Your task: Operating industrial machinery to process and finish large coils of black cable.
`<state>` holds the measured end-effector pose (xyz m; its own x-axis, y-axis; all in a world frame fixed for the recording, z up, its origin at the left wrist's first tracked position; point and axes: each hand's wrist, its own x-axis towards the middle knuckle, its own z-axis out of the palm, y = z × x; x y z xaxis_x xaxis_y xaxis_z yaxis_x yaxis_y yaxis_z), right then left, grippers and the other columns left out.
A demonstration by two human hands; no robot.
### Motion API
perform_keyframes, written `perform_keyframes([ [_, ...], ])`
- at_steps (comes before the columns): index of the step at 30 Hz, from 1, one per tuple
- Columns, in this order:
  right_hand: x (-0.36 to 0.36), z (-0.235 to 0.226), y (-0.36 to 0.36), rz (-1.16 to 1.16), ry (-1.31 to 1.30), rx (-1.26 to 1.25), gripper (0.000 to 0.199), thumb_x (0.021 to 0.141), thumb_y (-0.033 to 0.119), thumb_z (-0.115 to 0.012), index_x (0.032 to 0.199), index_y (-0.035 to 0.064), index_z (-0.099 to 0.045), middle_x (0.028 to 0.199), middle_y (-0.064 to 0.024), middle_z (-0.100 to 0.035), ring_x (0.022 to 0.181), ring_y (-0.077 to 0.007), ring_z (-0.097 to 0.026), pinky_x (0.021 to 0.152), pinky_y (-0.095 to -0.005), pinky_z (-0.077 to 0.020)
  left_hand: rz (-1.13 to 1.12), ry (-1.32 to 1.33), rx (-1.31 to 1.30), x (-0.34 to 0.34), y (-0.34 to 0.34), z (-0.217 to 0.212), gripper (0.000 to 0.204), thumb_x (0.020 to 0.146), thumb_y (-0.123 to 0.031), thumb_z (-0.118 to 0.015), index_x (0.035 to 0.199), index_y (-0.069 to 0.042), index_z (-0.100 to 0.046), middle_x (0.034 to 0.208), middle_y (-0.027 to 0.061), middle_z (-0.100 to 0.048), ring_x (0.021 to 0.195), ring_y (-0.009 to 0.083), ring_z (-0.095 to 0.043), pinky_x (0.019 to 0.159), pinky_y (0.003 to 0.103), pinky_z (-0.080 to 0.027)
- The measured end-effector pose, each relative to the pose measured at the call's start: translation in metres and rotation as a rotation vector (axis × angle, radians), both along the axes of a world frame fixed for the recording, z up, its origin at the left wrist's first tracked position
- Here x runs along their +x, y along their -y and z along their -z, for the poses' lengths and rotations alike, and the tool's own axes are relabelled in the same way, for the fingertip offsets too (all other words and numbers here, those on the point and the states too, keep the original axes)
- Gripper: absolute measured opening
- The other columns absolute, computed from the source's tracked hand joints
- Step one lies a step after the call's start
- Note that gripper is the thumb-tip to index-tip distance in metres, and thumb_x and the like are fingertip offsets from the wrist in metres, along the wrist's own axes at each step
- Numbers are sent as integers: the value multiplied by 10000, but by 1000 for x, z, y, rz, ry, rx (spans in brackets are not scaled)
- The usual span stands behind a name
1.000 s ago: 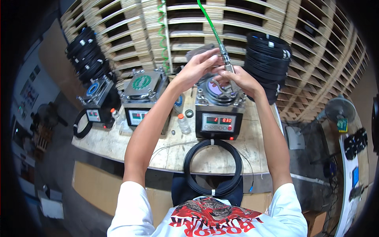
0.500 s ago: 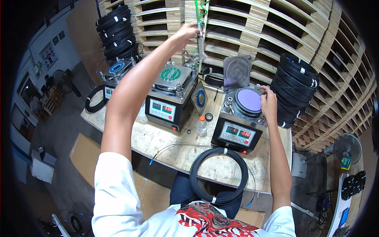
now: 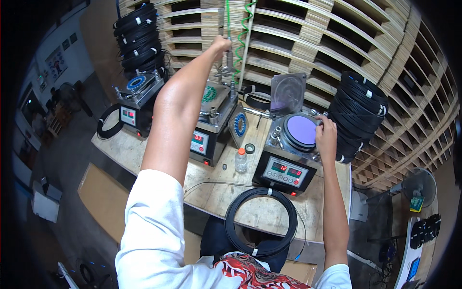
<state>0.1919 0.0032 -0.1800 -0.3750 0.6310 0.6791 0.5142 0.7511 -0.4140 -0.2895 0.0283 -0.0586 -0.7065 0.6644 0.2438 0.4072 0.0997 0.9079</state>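
Reaching up and away, the left hand (image 3: 222,44) is clenched around a slim metal air tool (image 3: 229,60) hanging on a green coiled hose (image 3: 244,33); the tool's tip is hard to make out against the stacked wooden pallets (image 3: 337,43). The right hand (image 3: 326,137) rests on the right rim of a grey polishing machine with a round purple pad (image 3: 301,131), fingers curled over the edge; what they grip, if anything, is hidden. The machine's hinged lid (image 3: 288,90) stands upright. Just beside it on the wooden tabletop (image 3: 269,216): a small clear bottle with an orange cap (image 3: 241,160). A black cable coil (image 3: 261,221) lies at the near edge, its lower part overhanging the lap. The left forearm partly hides a middle machine (image 3: 211,125).
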Motion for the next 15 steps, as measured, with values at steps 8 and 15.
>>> perform_keyframes([
  [8, 4, 8, -3, -1, -21, 14, 226, 852, 29, -558, 1043, 44, -678, 863, -154, -602, 856, -322, -564, 805, -428, -470, 178, -270, -56, 48, 66, 7, 578, 916, -185, -633, 1464, -65, -496, 1321, 148, -641, 1142, 221, -637, 907, 331, -521],
  [15, 7, 13, -28, -25, -46, -8, 223, 861, 59, -560, 1036, 56, -699, 865, -156, -646, 847, -320, -602, 798, -427, -486, 856, -275, -802, 131, 165, 80, 498, 967, -205, -637, 1410, -1, -533, 1206, 140, -685, 850, 168, -683, 802, 306, -581],
])
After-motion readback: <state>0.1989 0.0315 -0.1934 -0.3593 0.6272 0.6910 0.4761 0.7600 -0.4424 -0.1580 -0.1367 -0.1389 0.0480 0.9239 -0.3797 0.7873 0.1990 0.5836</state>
